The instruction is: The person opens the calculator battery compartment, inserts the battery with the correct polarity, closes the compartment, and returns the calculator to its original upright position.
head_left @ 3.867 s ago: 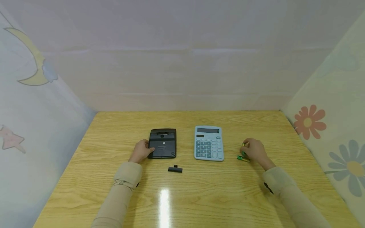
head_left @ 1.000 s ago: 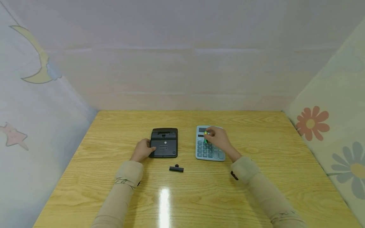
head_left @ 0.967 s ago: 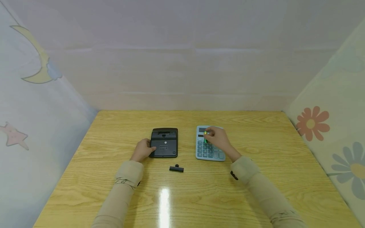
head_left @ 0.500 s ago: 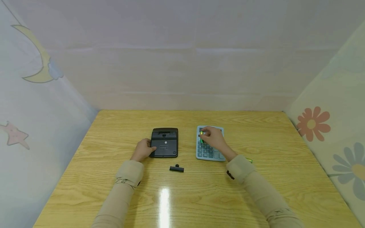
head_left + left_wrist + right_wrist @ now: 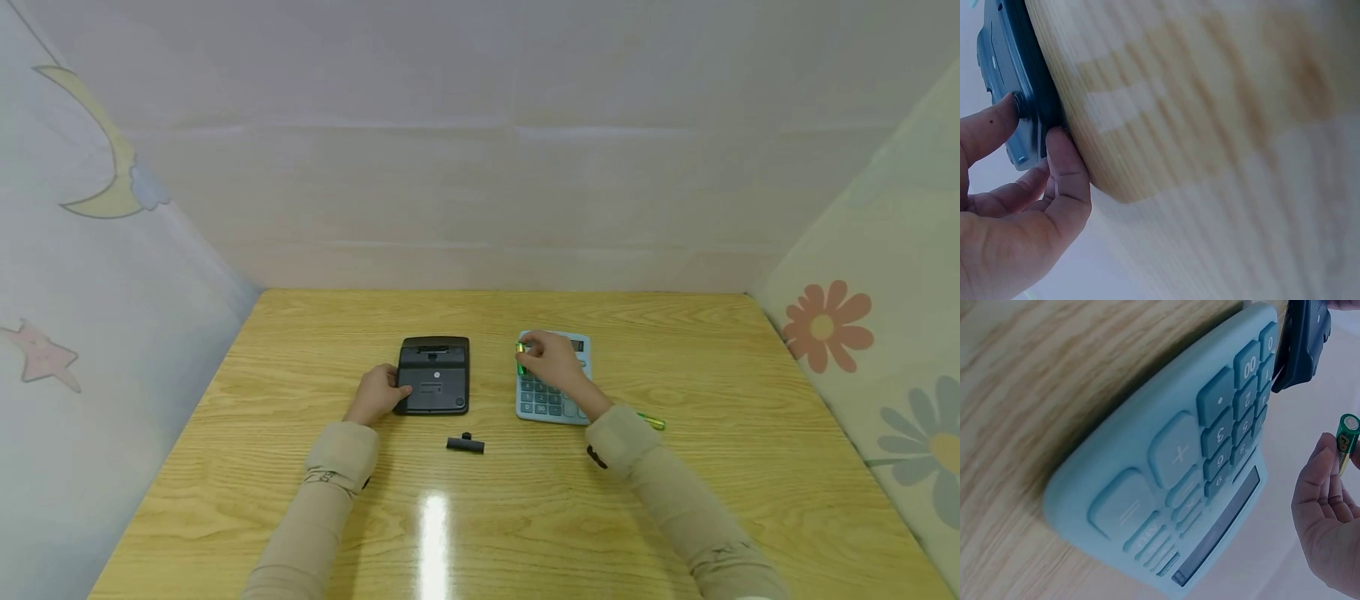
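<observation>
My left hand [image 5: 372,393] grips the left edge of a black calculator [image 5: 432,385] lying face down, its battery slot uncovered near the far end. In the left wrist view, the thumb presses on the calculator's back [image 5: 1007,69] while fingers curl under its edge. Thumb and fingertips of my right hand [image 5: 555,363] pinch a green and yellow battery [image 5: 521,358], raised above the light blue calculator [image 5: 542,408]. The right wrist view shows one end of this battery [image 5: 1346,434] facing the camera. A black battery cover [image 5: 465,446] lies near the black calculator's front edge.
Beside the right sleeve, a second green and yellow battery [image 5: 652,422] lies on the wooden table [image 5: 525,517], partly hidden by that sleeve. Cloth walls [image 5: 480,208] border the table at the back and sides.
My right hand has picked up one battery at the right and carried it left over the light blue calculator. The left hand keeps its grip on the black calculator.
</observation>
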A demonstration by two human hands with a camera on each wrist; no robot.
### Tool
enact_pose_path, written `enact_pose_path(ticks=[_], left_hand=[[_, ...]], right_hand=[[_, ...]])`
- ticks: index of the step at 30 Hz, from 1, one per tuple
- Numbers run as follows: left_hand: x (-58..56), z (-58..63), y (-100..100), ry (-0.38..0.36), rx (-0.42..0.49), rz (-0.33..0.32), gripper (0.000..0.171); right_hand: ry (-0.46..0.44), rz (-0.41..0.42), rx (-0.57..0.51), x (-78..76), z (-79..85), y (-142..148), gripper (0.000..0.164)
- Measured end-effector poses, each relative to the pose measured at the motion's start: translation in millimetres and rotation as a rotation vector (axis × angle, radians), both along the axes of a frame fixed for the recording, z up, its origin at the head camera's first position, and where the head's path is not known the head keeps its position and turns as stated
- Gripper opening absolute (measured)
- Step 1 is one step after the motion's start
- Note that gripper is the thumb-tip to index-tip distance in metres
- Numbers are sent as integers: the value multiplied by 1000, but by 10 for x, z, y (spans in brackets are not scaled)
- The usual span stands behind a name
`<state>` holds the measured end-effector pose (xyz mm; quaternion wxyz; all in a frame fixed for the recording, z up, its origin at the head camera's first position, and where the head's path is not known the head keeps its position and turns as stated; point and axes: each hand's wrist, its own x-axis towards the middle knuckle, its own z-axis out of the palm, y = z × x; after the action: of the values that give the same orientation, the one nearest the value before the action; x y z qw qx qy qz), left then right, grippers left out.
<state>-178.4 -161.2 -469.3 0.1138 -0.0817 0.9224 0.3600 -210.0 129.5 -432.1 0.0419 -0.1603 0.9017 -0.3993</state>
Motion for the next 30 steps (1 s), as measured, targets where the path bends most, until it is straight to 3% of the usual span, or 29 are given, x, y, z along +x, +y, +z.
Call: enact_pose_path(ticks=[11,30], left_hand=[[6,-14,-12,5,0,7,50],[20,-5,30,6,12,19,49]], right_hand=[[-22,25,-31,-52,24,-148,30],[-25,69,38,-188,10,-528,28]])
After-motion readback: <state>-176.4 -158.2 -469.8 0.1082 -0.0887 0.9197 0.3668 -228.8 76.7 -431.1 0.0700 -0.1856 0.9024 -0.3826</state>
